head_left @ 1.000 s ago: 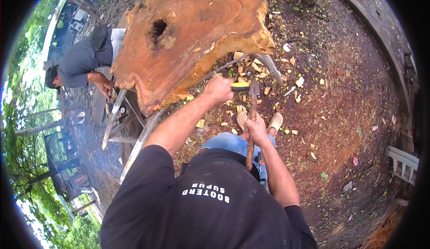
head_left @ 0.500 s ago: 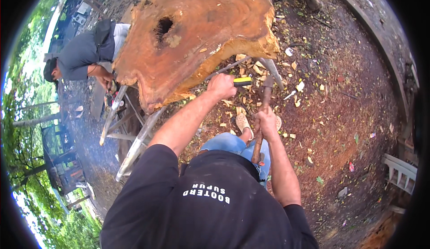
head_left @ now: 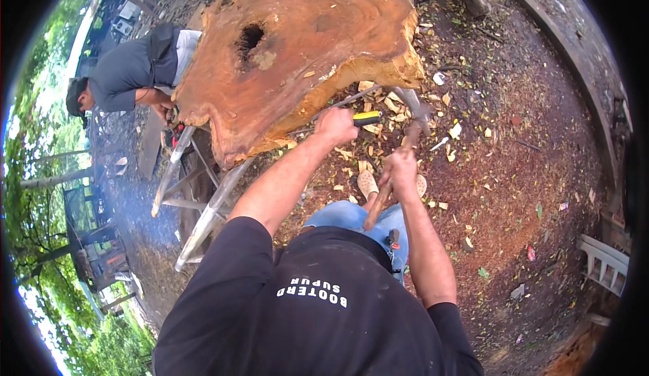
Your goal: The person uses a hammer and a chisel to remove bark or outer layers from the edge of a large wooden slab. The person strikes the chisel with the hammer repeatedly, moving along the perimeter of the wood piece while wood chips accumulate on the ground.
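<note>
A big slab of orange-brown wood (head_left: 304,31) with a ragged edge and a dark hole lies raised in front of me. At its near edge, my left hand (head_left: 336,127) is closed round a chisel (head_left: 367,118) with a yellow and black handle; the handle end points right and the blade is hidden. My right hand (head_left: 403,172) grips a wooden-handled hammer (head_left: 380,203), held slantwise in front of my thighs. The hammer's head is smeared by motion, to the right of the chisel handle and apart from it.
Round poles (head_left: 209,217) of a stand show under the slab. At the left a person (head_left: 128,68) bends over a red and black tool (head_left: 174,134). Wood chips (head_left: 455,130) litter the ground by my feet. A white plastic piece (head_left: 604,264) lies at the right.
My right hand has risen slightly, and the hammer has tilted, its head shifting right and its handle end left. The left hand and the chisel have hardly moved.
</note>
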### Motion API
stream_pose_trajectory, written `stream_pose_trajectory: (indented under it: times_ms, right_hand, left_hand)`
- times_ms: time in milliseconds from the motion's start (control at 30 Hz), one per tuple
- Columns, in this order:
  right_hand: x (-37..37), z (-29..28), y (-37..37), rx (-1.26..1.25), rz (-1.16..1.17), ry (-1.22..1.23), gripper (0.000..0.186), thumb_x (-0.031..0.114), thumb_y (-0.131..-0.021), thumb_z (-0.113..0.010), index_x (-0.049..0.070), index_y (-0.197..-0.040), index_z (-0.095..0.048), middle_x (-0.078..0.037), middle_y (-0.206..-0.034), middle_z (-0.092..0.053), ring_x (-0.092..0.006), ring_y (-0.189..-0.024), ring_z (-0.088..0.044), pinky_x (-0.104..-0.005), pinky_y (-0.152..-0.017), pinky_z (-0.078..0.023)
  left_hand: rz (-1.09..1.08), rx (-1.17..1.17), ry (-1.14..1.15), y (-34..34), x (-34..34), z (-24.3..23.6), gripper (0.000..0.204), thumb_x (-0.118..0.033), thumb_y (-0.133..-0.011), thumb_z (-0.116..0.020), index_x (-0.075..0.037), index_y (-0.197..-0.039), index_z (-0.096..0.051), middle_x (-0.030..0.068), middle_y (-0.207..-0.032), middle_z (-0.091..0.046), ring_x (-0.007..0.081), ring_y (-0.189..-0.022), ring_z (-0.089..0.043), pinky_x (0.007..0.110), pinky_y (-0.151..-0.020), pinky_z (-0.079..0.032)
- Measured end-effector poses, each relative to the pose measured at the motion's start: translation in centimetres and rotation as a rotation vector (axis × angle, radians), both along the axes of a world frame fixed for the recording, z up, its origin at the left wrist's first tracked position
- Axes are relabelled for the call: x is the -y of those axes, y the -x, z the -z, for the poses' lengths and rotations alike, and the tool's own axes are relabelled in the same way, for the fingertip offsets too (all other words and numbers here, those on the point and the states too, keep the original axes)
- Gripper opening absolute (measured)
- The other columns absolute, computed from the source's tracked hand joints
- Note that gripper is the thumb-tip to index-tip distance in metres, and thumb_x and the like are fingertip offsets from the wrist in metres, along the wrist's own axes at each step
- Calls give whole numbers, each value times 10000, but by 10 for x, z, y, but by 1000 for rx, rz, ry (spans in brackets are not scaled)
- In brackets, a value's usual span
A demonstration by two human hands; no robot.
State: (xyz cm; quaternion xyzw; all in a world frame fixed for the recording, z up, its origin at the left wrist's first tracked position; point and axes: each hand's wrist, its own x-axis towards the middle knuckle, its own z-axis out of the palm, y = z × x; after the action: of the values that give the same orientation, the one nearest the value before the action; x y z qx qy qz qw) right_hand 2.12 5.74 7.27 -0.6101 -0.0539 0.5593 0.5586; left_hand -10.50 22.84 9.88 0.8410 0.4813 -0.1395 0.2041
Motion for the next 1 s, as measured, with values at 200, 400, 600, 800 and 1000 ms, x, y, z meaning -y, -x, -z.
stream_pose_trajectory:
  times_ms: [200, 400, 600, 800, 1000]
  right_hand:
    - [2, -1, -28, 108, -384, 20, 175, 54, -813, -545, 57, -973, -476, -20, -651, -521, -123, -417, -482, -281, -373, -439]
    - [0, 15, -11, -16, -514, 55, 146, 82, -817, -565, 73, -942, -489, -25, -679, -524, -114, -453, -494, -272, -393, -420]
    - [-1, 24, -11, -173, 72, -103, 108, 62, -849, -524, 77, -934, -461, -26, -631, -523, -120, -420, -500, -269, -353, -441]
    - [0, 26, -23, 37, -481, 4, 128, 42, -811, -534, 88, -907, -464, -19, -623, -505, -123, -409, -475, -281, -357, -417]
    - [-5, 23, 6, -120, -199, -49, 91, 72, -830, -520, 70, -907, -473, -21, -633, -520, -125, -415, -489, -301, -353, -441]
  left_hand:
    - [-81, -13, 16, 9, -4, 6, 291, -231, -734, -662, -94, -986, -713, 205, -925, -711, 379, -903, -686, 478, -858, -543]
    - [-35, -66, 3, 5, -1, 12, 282, -204, -726, -648, -96, -977, -716, 191, -941, -715, 368, -916, -688, 472, -862, -545]
    - [-90, -68, 20, 12, -7, 17, 304, -209, -713, -655, -95, -988, -717, 190, -941, -716, 366, -912, -692, 476, -866, -545]
    - [-91, -39, -15, 13, -1, 8, 315, -220, -715, -660, -77, -991, -713, 203, -938, -714, 370, -920, -690, 479, -871, -544]
    - [-76, -86, -21, 11, -5, 11, 316, -224, -711, -663, -70, -981, -720, 201, -940, -714, 371, -917, -691, 473, -863, -548]
